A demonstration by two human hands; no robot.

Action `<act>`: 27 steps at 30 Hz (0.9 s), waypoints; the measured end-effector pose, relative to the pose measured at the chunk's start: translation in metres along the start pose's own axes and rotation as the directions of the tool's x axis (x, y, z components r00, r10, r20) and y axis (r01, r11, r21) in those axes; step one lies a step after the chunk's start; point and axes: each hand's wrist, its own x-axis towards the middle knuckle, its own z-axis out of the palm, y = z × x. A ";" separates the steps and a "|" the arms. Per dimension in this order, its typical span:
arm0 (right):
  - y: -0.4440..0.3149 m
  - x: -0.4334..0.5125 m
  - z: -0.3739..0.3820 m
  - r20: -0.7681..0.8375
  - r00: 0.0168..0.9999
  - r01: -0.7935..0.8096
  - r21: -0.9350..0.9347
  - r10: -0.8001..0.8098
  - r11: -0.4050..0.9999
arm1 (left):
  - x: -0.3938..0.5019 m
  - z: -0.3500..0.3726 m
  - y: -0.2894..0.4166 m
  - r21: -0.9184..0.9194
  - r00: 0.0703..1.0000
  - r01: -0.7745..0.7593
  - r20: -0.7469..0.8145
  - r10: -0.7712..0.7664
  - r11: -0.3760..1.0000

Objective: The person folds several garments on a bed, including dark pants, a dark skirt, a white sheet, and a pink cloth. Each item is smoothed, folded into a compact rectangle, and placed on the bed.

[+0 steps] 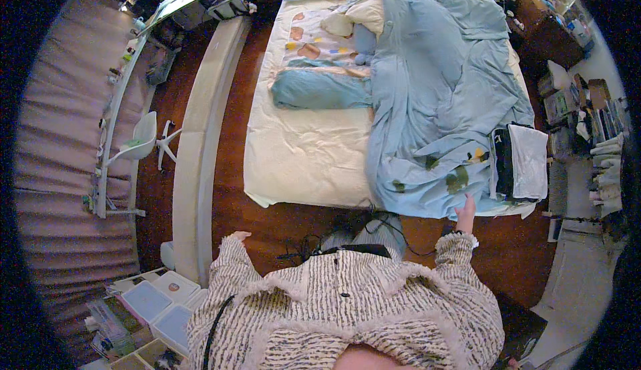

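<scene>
My right hand (466, 212) is beside the near right edge of the bed, fingers apart and holding nothing, close to the blue quilt (420, 84) with dark green patches. My left hand (240, 236), low at the left over the floor, is small and partly covered by the cuff; its grip is unclear. The rumpled quilt covers the bed's right half. On the left half lie a cream sheet (310, 154), a rolled teal blanket (320, 88) and a patterned mat (320, 34). Folded dark and white clothes (530, 162) rest at the near right corner.
Left of the bed stands a long cream padded rail (198, 134), with a white swivel chair (142, 137) beyond it. Storage boxes (147, 300) are at the lower left. Shelves with piled items (563, 104) line the right. Dark cables (300, 247) hang near my legs.
</scene>
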 end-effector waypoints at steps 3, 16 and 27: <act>-0.001 -0.005 0.034 0.189 0.966 0.225 -0.271 -0.178 0.936 | 0.010 -0.034 -0.017 -0.213 0.989 -0.140 -0.081 0.126 0.967; 0.078 0.088 0.351 0.262 0.962 0.164 -0.310 -0.082 0.936 | 0.150 -0.065 -0.248 -0.675 0.904 -0.348 -0.058 0.424 0.651; 0.220 -0.155 0.452 0.362 0.922 0.384 -0.902 -0.138 0.198 | 0.290 -0.350 -0.204 -0.477 0.971 -0.229 -0.055 0.231 0.849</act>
